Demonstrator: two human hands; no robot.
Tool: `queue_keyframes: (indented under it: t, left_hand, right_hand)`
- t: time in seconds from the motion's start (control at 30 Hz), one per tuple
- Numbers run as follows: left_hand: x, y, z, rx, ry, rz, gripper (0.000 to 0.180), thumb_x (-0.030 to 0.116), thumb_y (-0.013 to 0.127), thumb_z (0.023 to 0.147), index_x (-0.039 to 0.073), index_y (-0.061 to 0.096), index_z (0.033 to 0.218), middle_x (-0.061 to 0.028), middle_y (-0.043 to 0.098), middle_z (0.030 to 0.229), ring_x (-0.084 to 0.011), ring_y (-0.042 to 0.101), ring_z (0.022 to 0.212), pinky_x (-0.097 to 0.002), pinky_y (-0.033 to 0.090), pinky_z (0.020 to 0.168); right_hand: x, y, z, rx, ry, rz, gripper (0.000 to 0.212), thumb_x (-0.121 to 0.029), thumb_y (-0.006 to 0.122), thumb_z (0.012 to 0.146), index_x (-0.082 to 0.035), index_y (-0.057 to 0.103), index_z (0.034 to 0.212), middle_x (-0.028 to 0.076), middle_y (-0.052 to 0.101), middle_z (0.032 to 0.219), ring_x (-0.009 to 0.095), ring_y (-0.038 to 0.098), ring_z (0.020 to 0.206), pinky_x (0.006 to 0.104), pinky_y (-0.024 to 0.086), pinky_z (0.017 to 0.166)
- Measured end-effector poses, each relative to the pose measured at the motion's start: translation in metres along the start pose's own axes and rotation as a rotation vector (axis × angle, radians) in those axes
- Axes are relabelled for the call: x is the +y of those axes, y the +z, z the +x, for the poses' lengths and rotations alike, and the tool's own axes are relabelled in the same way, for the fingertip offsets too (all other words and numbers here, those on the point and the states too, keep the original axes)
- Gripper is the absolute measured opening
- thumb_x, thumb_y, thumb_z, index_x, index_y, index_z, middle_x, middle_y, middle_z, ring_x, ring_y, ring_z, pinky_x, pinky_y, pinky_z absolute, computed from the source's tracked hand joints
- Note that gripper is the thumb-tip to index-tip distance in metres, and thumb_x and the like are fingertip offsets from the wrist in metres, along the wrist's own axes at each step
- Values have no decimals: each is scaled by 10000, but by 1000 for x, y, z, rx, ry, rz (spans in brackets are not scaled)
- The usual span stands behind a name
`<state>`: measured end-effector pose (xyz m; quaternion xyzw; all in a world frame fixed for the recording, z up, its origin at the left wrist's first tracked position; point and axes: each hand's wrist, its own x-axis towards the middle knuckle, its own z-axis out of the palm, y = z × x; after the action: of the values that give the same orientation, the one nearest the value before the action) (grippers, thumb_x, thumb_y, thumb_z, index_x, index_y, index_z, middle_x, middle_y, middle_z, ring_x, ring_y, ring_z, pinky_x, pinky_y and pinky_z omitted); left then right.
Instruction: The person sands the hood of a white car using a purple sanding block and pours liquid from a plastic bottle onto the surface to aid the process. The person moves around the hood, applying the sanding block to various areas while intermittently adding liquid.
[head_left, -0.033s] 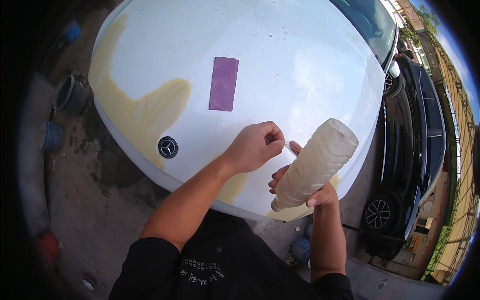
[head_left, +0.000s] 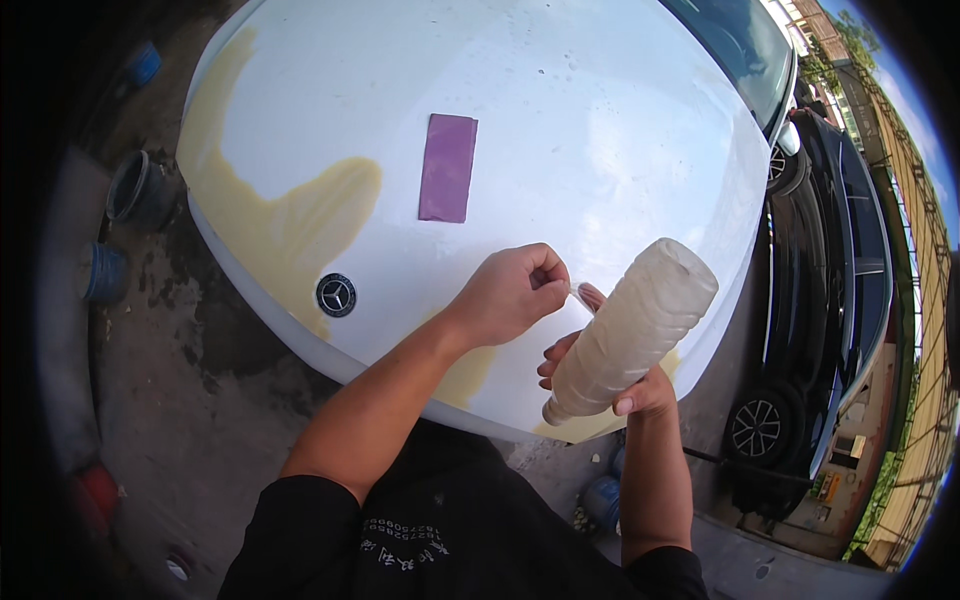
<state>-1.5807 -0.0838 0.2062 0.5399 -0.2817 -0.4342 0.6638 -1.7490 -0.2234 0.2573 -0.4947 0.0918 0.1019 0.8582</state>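
My right hand (head_left: 650, 392) is wrapped round a cloudy, ridged plastic bottle (head_left: 635, 325), tilted with its broad end up and to the right. Above the white car hood (head_left: 520, 120), my left hand (head_left: 518, 290) is closed in a pinch on a thin, clear strip (head_left: 577, 290). That strip reaches toward the bottle and the right fingertips; its far end is hidden behind the bottle. On the hood beyond my left hand lies a purple rectangular sheet (head_left: 448, 168), perhaps sandpaper. Yellowish patches (head_left: 310, 210) mark the hood's left side and front edge.
A round emblem (head_left: 336, 295) sits near the hood's front edge. Dark bucket (head_left: 135, 187) and blue bucket (head_left: 105, 272) stand on the floor to the left. Another blue container (head_left: 602, 500) is near my right elbow. At the right, a dark car (head_left: 830, 290) is parked.
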Motion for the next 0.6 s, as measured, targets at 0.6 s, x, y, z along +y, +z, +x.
queue_keyframes:
  t: [0.6]
  left_hand:
    - [7,-123,37,721,-18,950,342,320,672,892,27,605,1055,-111,654,1009,-241,653,903,-395,535,766]
  right_hand:
    - [-11,13,-15,300,-299,-148,1241,-215,871,652,-64,33,1555,217,576,1258,361,595,1140,501,495,949]
